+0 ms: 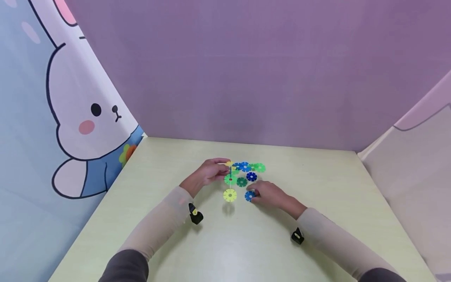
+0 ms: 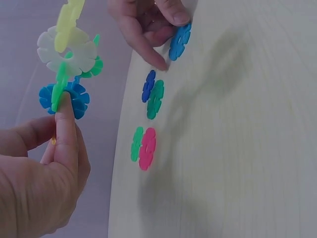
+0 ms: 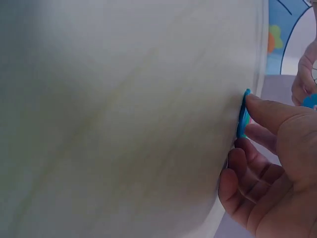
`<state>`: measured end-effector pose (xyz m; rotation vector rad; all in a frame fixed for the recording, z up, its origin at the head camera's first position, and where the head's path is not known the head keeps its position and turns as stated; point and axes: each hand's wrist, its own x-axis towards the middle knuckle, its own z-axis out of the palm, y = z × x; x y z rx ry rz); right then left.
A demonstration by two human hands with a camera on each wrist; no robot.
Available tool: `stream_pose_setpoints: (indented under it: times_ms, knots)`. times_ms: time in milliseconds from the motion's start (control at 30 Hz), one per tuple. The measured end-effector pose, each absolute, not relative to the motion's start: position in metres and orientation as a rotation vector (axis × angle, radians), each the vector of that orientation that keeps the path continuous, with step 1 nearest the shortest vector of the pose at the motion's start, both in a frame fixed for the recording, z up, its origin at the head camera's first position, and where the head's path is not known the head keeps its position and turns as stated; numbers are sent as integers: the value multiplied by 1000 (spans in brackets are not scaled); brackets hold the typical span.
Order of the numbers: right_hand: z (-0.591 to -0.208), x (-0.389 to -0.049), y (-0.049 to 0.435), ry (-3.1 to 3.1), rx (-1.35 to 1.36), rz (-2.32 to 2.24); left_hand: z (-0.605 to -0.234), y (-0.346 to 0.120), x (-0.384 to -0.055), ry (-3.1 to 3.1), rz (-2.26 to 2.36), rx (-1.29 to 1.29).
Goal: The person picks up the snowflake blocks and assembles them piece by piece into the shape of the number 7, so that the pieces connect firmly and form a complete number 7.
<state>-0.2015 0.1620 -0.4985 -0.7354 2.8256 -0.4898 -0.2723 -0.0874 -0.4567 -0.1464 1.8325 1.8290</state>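
Observation:
My left hand (image 1: 211,171) holds up a cluster of joined slotted plastic discs. Within the cluster, the left wrist view shows a yellow disc (image 2: 69,25), a whitish see-through disc (image 2: 49,52), a green disc (image 2: 58,91) and a blue disc (image 2: 79,101), with the index fingertip against the lower part. Low over the table, my right hand (image 1: 269,194) pinches a separate blue disc (image 1: 249,196) by its edge between thumb and finger. From the right wrist, that disc (image 3: 242,116) appears nearly edge-on.
On the pale table (image 1: 225,246) between the hands lie a dark blue disc (image 2: 148,86) and a dark green disc (image 2: 155,100). Closer to the left hand are a light green disc (image 2: 136,144) and a pink disc (image 2: 148,148). A purple backdrop (image 1: 246,78) rises behind the table.

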Motion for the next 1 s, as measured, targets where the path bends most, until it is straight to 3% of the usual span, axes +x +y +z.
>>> stream_pose_setpoints:
  times_ms: [433,767,1000]
  knots:
    - [-493,-201,166,2768,-539,-679,-457,-88,-272,1824,1834,-140]
    - [-486,-206,192,2780,-638,-780,-457,-90,-273,1826,1838,-145]
    - [-477,-212,207,2814,-566,-850,-456,-92,-272,1816,1839,-127]
